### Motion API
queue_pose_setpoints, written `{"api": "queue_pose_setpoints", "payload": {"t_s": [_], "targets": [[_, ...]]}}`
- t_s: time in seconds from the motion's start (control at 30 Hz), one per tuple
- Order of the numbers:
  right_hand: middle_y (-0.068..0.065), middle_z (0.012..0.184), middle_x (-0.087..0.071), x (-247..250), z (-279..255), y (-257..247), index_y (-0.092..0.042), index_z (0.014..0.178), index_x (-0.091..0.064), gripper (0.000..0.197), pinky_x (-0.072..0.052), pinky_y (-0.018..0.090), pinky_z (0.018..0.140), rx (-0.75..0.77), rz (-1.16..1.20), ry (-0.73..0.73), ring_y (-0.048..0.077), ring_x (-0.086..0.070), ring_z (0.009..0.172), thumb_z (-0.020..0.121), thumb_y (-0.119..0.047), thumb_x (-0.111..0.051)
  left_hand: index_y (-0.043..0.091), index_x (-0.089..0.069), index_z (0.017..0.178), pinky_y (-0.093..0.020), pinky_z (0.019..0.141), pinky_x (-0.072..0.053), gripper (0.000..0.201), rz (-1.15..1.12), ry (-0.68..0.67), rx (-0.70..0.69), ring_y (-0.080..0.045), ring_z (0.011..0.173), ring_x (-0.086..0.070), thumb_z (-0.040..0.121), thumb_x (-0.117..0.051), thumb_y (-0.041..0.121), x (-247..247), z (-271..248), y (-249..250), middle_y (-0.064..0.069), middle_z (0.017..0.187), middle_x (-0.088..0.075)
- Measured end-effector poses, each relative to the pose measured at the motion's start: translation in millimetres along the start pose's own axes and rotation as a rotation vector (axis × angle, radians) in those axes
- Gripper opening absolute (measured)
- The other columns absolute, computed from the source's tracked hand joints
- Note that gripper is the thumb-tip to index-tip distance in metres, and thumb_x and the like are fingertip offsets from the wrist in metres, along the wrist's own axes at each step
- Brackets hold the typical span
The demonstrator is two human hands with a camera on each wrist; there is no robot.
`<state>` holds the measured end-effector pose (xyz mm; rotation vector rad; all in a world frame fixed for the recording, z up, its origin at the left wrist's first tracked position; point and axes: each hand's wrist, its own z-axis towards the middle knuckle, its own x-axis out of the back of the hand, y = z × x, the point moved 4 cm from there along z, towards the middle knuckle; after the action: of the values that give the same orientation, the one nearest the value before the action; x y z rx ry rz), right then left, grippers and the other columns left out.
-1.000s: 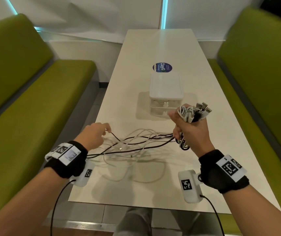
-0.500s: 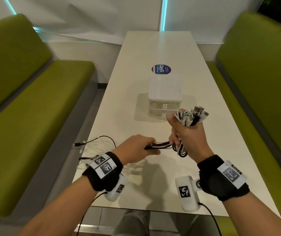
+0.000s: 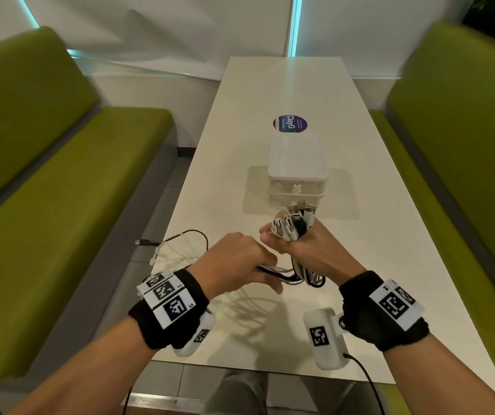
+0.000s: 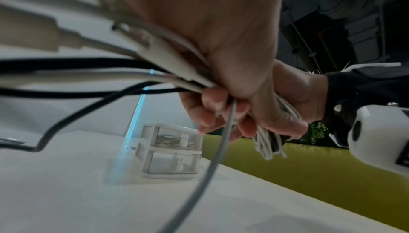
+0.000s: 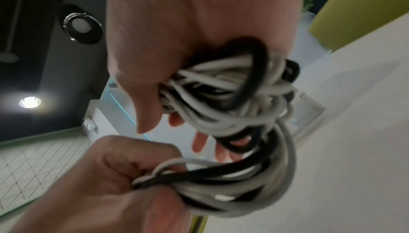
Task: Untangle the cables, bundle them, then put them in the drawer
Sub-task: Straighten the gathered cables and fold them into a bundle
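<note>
Black and white cables (image 3: pixel 294 224) stick up, plugs first, out of my right hand (image 3: pixel 306 250), which grips the folded bundle (image 5: pixel 234 96) above the table. My left hand (image 3: pixel 240 262) is right beside it and grips the trailing strands (image 3: pixel 273 269) (image 4: pixel 168 72) (image 5: pixel 199 172) of the same cables. Their loose ends (image 3: pixel 162 244) lie over the table's left edge, one black plug (image 3: pixel 143 242) hanging past it. The small white two-drawer box (image 3: pixel 297 163) (image 4: pixel 172 151) stands just beyond my hands, both drawers shut; coiled cable shows in the top one.
The long white table (image 3: pixel 390 250) runs away from me with a round blue sticker (image 3: pixel 290 124) behind the box. Green bench seats (image 3: pixel 60 190) flank it on the left and on the right (image 3: pixel 465 130). Wires run from my wrist cameras.
My left hand slid along the strands from the far left up to my right hand, gathering them. The loose cable pile moved left to the table's edge. My right hand dropped slightly.
</note>
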<state>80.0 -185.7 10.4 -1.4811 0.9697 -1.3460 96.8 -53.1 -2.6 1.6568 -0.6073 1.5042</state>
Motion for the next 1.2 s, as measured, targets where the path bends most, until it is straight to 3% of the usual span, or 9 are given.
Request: {"api": "queue_pose_setpoints", "payload": {"t_s": [0.1,0.27,0.5,0.6,0.67,0.77,0.87,1.0,1.2], "targets": [[0.011,0.082,-0.066,-4.4,-4.1,-0.4,0.002,0.088,-0.062,0.029,-0.049,0.025,0.074,-0.001,0.046,-0.074,0.019,-0.061,0.076,0.088,-0.025,-0.072,0.017,-0.067,0.071,-0.024,0.060,-0.022,0.038,-0.079,0.075,-0.012,-0.016,0.073,-0.051,0.076,-0.070,0.055,4.1,-1.0,5.4,0.010,0.061,-0.058],[0.028,0.081,-0.061,-7.6,-8.9,5.7,0.002,0.093,-0.056,0.046,-0.051,0.044,0.074,-0.050,0.126,-0.154,0.028,-0.064,0.073,0.088,-0.041,-0.069,0.031,-0.076,0.079,-0.028,0.059,-0.035,0.027,-0.121,0.030,0.072,-0.015,0.057,-0.053,0.076,-0.069,0.057,5.9,0.7,1.8,0.003,0.065,-0.067],[0.013,0.073,-0.072,-18.5,-14.5,18.6,-0.022,0.142,-0.042,0.074,-0.055,0.032,0.079,-0.200,0.253,-0.324,0.032,-0.070,0.072,0.079,-0.020,-0.080,0.021,-0.070,0.058,-0.024,0.060,-0.038,0.013,-0.098,-0.046,0.167,-0.011,0.051,-0.046,0.069,-0.074,0.025,10.7,4.9,-0.6,0.003,0.051,-0.062],[0.020,0.067,-0.068,-17.8,-16.8,14.4,-0.015,0.129,-0.051,0.060,-0.052,0.023,0.073,-0.208,0.185,-0.359,0.027,-0.063,0.060,0.078,-0.012,-0.081,0.019,-0.076,0.067,-0.024,0.068,-0.036,0.009,-0.020,-0.040,0.200,-0.012,0.090,-0.059,0.072,-0.072,0.024,15.0,6.5,2.3,0.000,0.074,-0.071],[0.008,0.061,-0.068,-15.6,-17.4,12.1,-0.016,0.107,-0.061,0.036,-0.053,0.025,0.072,-0.204,0.149,-0.368,0.026,-0.060,0.061,0.077,-0.011,-0.081,0.015,-0.072,0.062,-0.028,0.064,-0.034,0.021,0.006,-0.004,0.205,-0.025,0.075,-0.060,0.074,-0.072,0.031,17.1,8.4,4.1,-0.008,0.086,-0.073],[0.013,0.062,-0.068,-15.1,-20.8,10.3,-0.008,0.077,-0.070,0.017,-0.052,0.031,0.080,-0.178,0.044,-0.391,0.024,-0.062,0.067,0.074,-0.017,-0.083,0.019,-0.051,0.051,-0.031,0.062,-0.030,0.044,0.039,-0.031,0.234,-0.027,0.056,-0.043,0.071,-0.074,0.052,16.0,9.6,0.2,-0.007,0.060,-0.060],[0.012,0.064,-0.066,-12.9,-21.3,11.2,0.002,0.079,-0.067,0.026,-0.051,0.028,0.068,-0.177,0.004,-0.401,0.020,-0.059,0.060,0.075,-0.019,-0.083,0.020,-0.042,0.051,-0.029,0.060,-0.027,0.053,0.019,-0.125,0.229,-0.016,0.046,-0.032,0.070,-0.074,0.058,13.3,12.4,-3.9,0.003,0.045,-0.039],[0.011,0.068,-0.063,-8.6,-13.8,8.7,-0.008,0.095,-0.066,0.023,-0.047,0.030,0.054,-0.133,-0.019,-0.418,0.024,-0.054,0.051,0.076,-0.008,-0.080,0.030,-0.043,0.053,-0.024,0.050,-0.032,0.042,-0.112,-0.292,0.192,-0.009,0.046,-0.041,0.081,-0.072,0.042,16.0,12.6,-8.2,0.006,0.049,-0.046],[0.001,0.067,-0.057,-8.3,-3.1,13.5,-0.010,0.089,-0.063,0.018,-0.042,0.025,0.050,-0.095,-0.198,-0.203,0.010,-0.047,0.048,0.075,-0.010,-0.075,0.024,-0.050,0.060,-0.024,0.050,-0.028,0.035,-0.088,-0.202,0.236,-0.011,0.055,-0.045,0.085,-0.067,0.043,16.3,13.3,-20.8,0.008,0.052,-0.046]]}}
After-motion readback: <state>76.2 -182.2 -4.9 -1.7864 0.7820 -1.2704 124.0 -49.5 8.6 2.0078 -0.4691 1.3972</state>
